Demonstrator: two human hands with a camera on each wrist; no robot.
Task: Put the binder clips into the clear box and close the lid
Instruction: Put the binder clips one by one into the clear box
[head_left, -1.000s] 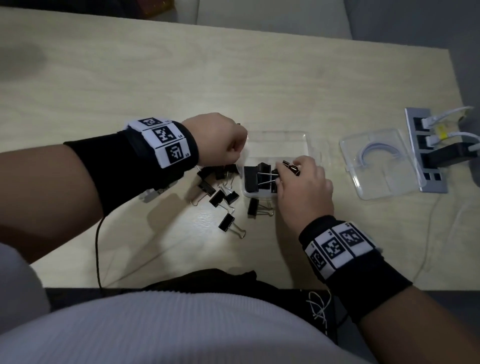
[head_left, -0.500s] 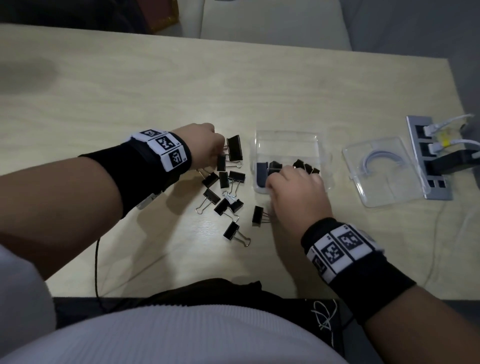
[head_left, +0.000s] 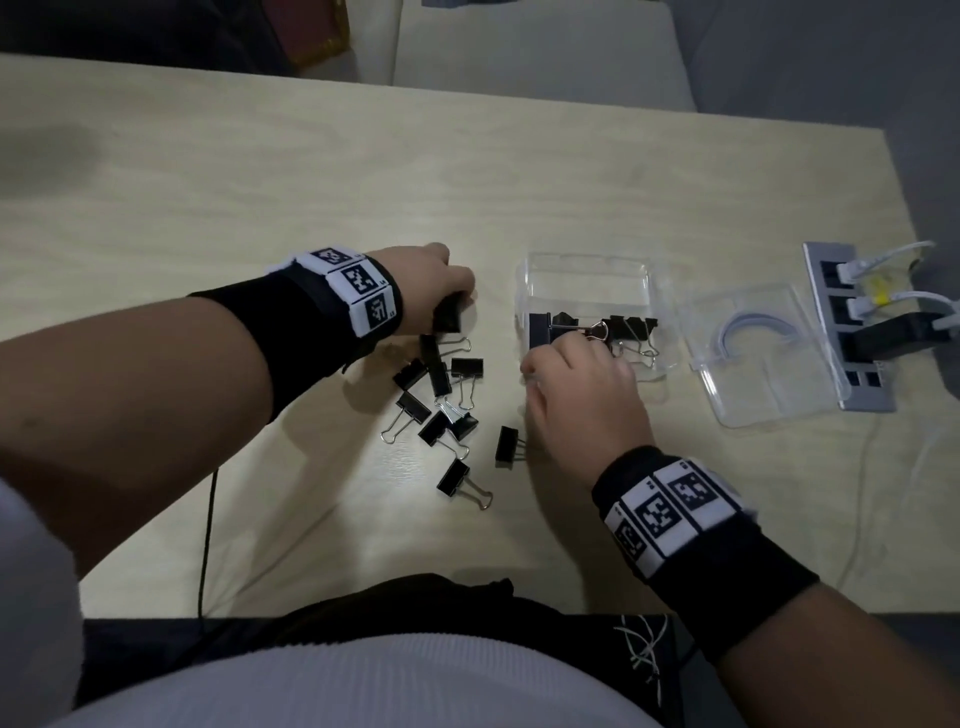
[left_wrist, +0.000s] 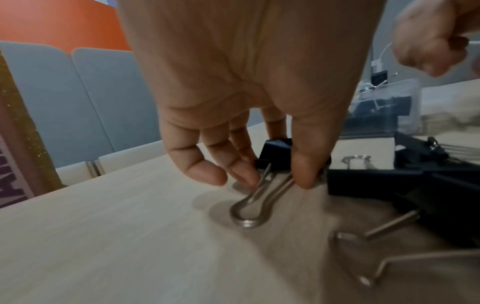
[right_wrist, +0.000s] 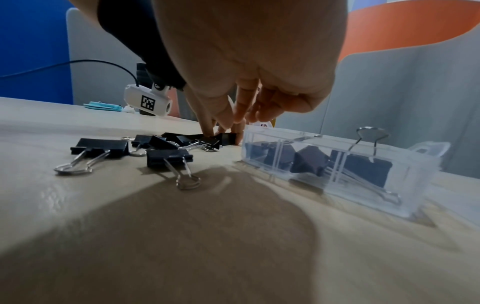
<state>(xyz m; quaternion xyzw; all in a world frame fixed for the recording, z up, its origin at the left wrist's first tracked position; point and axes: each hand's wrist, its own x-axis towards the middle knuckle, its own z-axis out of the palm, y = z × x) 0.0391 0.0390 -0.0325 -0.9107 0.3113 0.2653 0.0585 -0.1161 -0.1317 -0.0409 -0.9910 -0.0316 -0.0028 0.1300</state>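
A clear box (head_left: 587, 258) stands open mid-table, with several black binder clips (head_left: 626, 327) inside, also seen through its wall (right_wrist: 309, 160). Its clear lid (head_left: 769, 379) lies flat to the right. Several loose clips (head_left: 441, 384) lie in a pile left of the box (right_wrist: 168, 157). My left hand (head_left: 452, 293) is at the far end of the pile and pinches one black clip (left_wrist: 275, 151) between thumb and fingers (left_wrist: 306, 174). My right hand (head_left: 563, 366) hovers at the box's near left corner, fingers loosely curled with nothing in them.
A grey USB hub (head_left: 857, 384) with white cables and a black plug sits at the right table edge. A thin black cable (head_left: 208, 525) runs off the near edge at left. One single clip (head_left: 506, 446) lies just left of my right wrist.
My right hand let its clips go into the box and drew back toward the near left corner. My left hand moved left to the pile and took hold of one clip.
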